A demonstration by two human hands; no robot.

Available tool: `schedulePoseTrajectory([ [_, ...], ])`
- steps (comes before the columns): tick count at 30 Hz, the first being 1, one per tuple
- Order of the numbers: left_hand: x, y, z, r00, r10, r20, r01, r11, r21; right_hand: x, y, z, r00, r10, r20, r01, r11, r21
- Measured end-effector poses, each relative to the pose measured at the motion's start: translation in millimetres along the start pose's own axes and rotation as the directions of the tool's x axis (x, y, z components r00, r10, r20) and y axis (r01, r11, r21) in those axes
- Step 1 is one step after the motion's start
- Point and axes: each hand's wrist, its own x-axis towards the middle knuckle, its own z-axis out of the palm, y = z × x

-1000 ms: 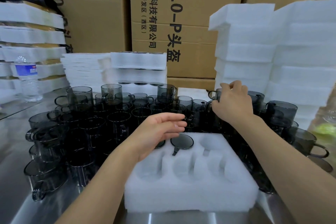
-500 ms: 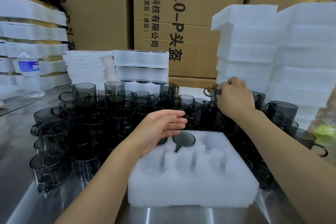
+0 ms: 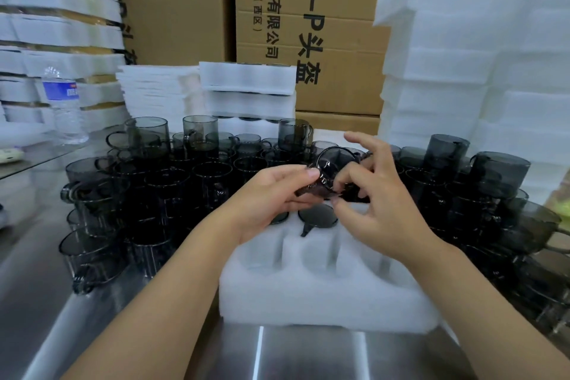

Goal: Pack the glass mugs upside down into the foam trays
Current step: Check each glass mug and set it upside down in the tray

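Head camera view, looking down along two bare forearms that met at the centre of the frame. The left hand (image 3: 271, 194) pinched one side of a smoky glass mug (image 3: 327, 176) between thumb and curled fingers. The right hand (image 3: 379, 203) gripped the other side with thumb and lower fingers, its forefinger lifted free. The mug hung tilted in the air, just above the far edge of a white foam tray (image 3: 324, 293) in the lower centre. Blur hid where its handle pointed.

Directly below the hands, one seated mug (image 3: 317, 215) sat base-up in a far pocket, its handle lying in a slot towards the viewer. The near pockets looked empty.

The step appeared to be the turn-over. Done well, it would mean finishing the flip so the rim faced down, then lining the handle with a pocket's slot as the seated mug showed. The mug would then go straight down, without knocking its neighbour or forcing the soft foam.

A crowd of loose mugs (image 3: 172, 182) filled the middle left and right of the frame on a steel table (image 3: 308, 355). Foam stacks (image 3: 462, 71) rose at the right.

Brown cartons (image 3: 345, 25) across the top carried black vertical print, cut off above: "4.0-P头盔", "信科技有限公司" and "济开发区(西区)". A water bottle (image 3: 63, 108) at the left had a blue label, too small to read.
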Motion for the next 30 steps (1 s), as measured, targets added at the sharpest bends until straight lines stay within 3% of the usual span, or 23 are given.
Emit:
schedulePoseTrajectory([
  [9, -2, -1, -4, 0.998, 0.013, 0.069, -0.013, 1.000, 0.005, -1, -2, -1, 0.998, 0.056, -0.004, -0.055, 0.992, 0.117],
  [15, -4, 2, -3, 0.996, 0.014, 0.086, -0.015, 1.000, 0.008, 0, -5, -3, 1.000, -0.002, -0.001, 0.002, 0.999, 0.038],
  [20, -3, 2, -2, 0.996, 0.015, 0.091, -0.016, 1.000, 0.020, -1, -3, -3, 1.000, 0.023, -0.008, -0.022, 0.994, 0.111],
  [23, -3, 0, -2, 0.996, 0.017, 0.090, -0.019, 1.000, 0.015, -1, -2, -3, 1.000, 0.024, -0.007, -0.023, 0.997, 0.071],
  [28, 0, 0, -1, 1.000, -0.006, 0.028, 0.007, 1.000, -0.027, 1, 0, -11, 0.971, 0.239, -0.009, -0.221, 0.914, 0.341],
  [30, 1, 0, -1, 0.999, -0.022, 0.028, 0.022, 1.000, -0.015, 2, 4, -17, 0.950, 0.310, 0.044, -0.306, 0.886, 0.348],
])
